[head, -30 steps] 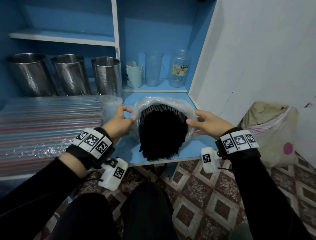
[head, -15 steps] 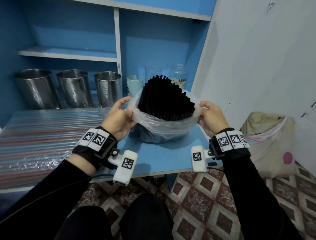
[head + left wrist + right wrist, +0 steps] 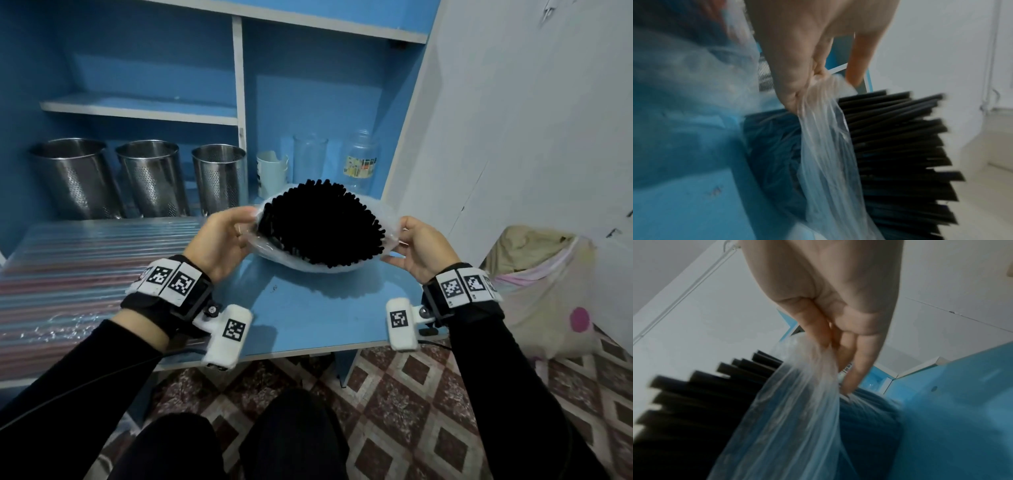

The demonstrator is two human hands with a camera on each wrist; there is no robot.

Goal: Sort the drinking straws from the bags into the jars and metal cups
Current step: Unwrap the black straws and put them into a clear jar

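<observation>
While the left hand (image 3: 219,241) and right hand (image 3: 423,248) each pinch one side of the clear bag (image 3: 308,263), the black straws (image 3: 322,226) stand between them above the blue shelf's (image 3: 308,318) front edge, long axes pointing up out of the bag's mouth, equally near both hands.

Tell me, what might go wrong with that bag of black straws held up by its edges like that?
1. The left hand and right hand only pinch the thin clear bag at its rim, so the film could slip or tear.
2. The black straws poke well past the bag's mouth and the bundle looks tipped toward the person; some may slide out onto the blue shelf or the tiled floor.
</observation>
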